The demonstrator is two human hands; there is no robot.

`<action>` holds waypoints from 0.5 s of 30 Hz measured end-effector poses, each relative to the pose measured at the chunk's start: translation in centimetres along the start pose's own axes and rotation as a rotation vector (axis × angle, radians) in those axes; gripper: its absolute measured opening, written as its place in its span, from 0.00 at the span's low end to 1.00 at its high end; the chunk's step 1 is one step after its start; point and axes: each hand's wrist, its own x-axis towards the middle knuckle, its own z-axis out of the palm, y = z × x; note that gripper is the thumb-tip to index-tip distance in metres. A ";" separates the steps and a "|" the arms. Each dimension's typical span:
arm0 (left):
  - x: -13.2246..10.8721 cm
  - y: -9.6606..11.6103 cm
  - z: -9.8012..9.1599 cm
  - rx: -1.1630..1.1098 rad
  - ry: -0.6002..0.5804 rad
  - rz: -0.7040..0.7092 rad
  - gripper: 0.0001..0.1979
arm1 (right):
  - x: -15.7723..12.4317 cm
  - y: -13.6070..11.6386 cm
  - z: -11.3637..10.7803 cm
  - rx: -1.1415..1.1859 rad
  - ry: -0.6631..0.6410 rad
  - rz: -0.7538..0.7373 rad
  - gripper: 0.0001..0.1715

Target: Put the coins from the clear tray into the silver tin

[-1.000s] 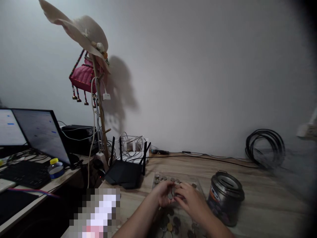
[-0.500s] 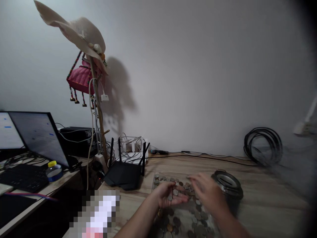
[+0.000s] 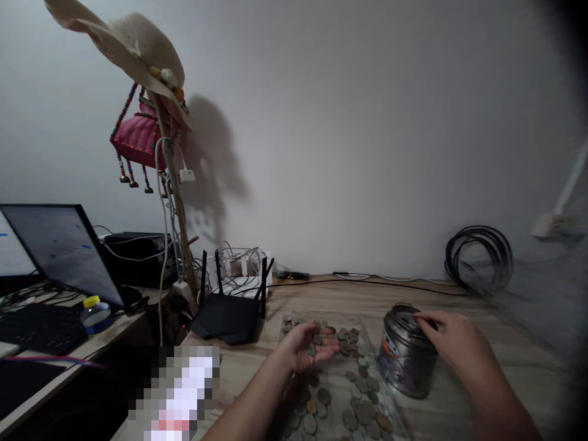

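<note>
My left hand [image 3: 309,346] is cupped palm up over a clear plastic sheet [image 3: 294,323], with a few coins lying in the palm. Several loose coins [image 3: 358,398] are scattered across the sheet below and to the right of it. My right hand [image 3: 452,346] reaches over the top of a metal tin [image 3: 404,361] standing just right of the sheet, its fingers pinched together at the lid. Whatever the fingertips hold is too small to make out.
A black router [image 3: 227,315] stands behind the sheet, with a power strip and tangled cables. A wooden stand carries a straw hat [image 3: 124,46] and a pink bag [image 3: 135,138]. A laptop [image 3: 59,248], keyboard and small bottle [image 3: 95,313] sit at left. Coiled black cable [image 3: 478,260] lies at right.
My right hand has left the left palm and travelled right to the top of the tin. The left hand stays cupped with coins. The view has shifted a little to the right.
</note>
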 end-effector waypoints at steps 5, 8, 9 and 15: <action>0.2 -0.1 -0.4 -0.109 -0.031 0.050 0.19 | -1.4 -7.6 -0.2 0.135 0.134 -0.167 0.14; 0.1 0.0 -0.4 -0.126 0.003 0.106 0.19 | -3.8 -12.9 1.3 0.276 -0.320 -0.368 0.13; 0.0 0.1 -0.3 -0.117 0.018 0.113 0.19 | -4.6 -14.2 1.9 0.283 -0.451 -0.419 0.13; -0.3 0.0 0.5 -0.035 -0.019 0.018 0.19 | -6.7 -16.8 4.0 0.244 -0.670 -0.469 0.12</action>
